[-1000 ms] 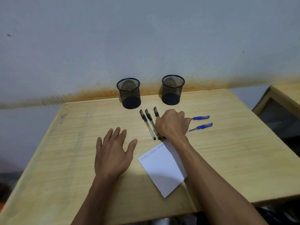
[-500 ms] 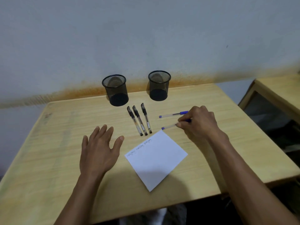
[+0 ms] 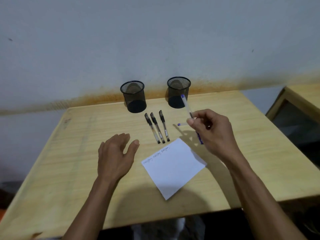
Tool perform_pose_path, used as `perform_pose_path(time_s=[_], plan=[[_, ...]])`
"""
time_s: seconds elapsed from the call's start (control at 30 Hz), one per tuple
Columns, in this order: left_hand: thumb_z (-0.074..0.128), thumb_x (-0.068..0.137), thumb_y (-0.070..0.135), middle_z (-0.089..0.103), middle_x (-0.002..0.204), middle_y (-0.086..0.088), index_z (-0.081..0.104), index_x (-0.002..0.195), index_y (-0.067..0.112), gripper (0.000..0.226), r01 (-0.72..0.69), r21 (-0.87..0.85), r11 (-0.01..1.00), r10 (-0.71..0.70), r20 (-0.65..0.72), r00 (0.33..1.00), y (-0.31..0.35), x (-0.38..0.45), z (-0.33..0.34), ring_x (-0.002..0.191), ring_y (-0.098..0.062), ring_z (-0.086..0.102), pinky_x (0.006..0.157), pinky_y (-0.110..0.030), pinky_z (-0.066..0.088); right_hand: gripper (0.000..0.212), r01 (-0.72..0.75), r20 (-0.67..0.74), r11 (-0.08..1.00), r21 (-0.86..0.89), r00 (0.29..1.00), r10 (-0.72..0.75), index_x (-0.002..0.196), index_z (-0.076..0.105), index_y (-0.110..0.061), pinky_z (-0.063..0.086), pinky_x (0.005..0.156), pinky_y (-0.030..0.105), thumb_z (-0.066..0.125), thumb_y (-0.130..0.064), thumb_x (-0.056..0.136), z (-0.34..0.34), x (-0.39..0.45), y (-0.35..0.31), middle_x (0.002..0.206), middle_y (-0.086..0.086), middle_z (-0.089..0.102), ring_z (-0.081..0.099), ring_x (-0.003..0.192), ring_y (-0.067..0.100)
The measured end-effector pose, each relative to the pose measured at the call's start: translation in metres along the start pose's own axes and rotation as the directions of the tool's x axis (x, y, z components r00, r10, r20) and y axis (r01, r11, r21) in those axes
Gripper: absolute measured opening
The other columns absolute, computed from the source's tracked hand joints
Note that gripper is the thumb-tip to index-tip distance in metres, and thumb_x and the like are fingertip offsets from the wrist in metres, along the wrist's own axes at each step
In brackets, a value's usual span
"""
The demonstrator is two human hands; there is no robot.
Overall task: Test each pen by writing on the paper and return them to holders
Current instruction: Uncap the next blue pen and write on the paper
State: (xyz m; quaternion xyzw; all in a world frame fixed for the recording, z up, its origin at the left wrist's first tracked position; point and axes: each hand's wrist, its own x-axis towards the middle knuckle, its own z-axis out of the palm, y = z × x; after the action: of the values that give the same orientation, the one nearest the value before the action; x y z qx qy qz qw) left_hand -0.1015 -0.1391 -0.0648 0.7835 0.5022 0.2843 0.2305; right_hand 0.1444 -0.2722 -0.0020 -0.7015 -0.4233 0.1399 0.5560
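1. Right hand (image 3: 212, 130), right of frame centre: raised above the table (image 3: 69, 170), thumb and fingers pinching a blue pen (image 3: 186, 105). The pen is tilted, one end toward the upper left, overlapping the right holder (image 3: 178, 91) in the view.
2. Left hand (image 3: 115, 155), left of centre: fingers spread and relaxed, gripping nothing, beside the paper (image 3: 174, 168).
3. Paper: centre of frame, handwriting along its upper-left edge.
4. Three black pens (image 3: 157, 128): side by side on the table, above the paper, below the left holder (image 3: 133, 96).
5. Second blue pen (image 3: 181, 124): lying on the table, partly hidden by the right hand.
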Motion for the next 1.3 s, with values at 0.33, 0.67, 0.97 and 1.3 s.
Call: perform_pose_path(time_s=[0.33,0.67,0.97,1.3], plan=[[0.068,0.089,0.034,0.060,0.090,0.030,0.074,0.113,0.024,0.027,-0.260,-0.235,0.937,0.278,0.045,0.960,0.070,-0.036,-0.014,0.096,0.005,0.059,0.073,-0.018,0.049,0.012,-0.221,0.191,0.881,0.419,0.970,0.152,0.095,0.073,-0.011,0.057,0.070,0.024,0.071,-0.022,0.092,0.044,-0.035,-0.032,0.068,-0.003,0.070,0.068,0.068,0.009],[0.071,0.090,0.017,0.068,0.064,0.015,0.079,0.086,0.017,0.009,-0.167,-0.257,0.952,0.177,0.015,0.984,0.058,-0.028,-0.032,0.062,0.004,0.063,0.054,-0.011,0.042,0.009,-0.224,0.157,0.820,0.527,0.974,0.165,0.087,0.072,-0.011,0.053,0.061,0.022,0.068,-0.013,0.094,0.028,-0.018,-0.029,0.067,0.004,0.070,0.063,0.059,0.011],[0.074,0.087,0.023,0.064,0.074,-0.003,0.078,0.084,0.018,0.008,-0.038,-0.082,0.996,0.035,-0.029,0.999,0.014,0.002,-0.034,0.071,-0.017,0.061,0.062,-0.020,0.042,0.015,-0.272,0.136,0.795,0.543,0.962,0.237,0.091,0.055,-0.010,0.057,0.055,0.026,0.070,-0.004,0.093,0.019,-0.006,-0.012,0.077,0.010,0.075,0.074,0.067,0.022],[0.068,0.091,0.026,0.070,0.093,-0.007,0.078,0.082,0.013,0.019,-0.077,0.224,0.972,0.105,-0.120,0.987,-0.010,0.027,-0.002,0.093,-0.037,0.061,0.074,-0.041,0.045,0.012,-0.326,0.159,0.900,0.289,0.944,0.290,0.083,0.068,-0.003,0.058,0.062,0.023,0.077,0.005,0.083,0.028,-0.023,0.011,0.072,0.003,0.074,0.073,0.067,0.011]])
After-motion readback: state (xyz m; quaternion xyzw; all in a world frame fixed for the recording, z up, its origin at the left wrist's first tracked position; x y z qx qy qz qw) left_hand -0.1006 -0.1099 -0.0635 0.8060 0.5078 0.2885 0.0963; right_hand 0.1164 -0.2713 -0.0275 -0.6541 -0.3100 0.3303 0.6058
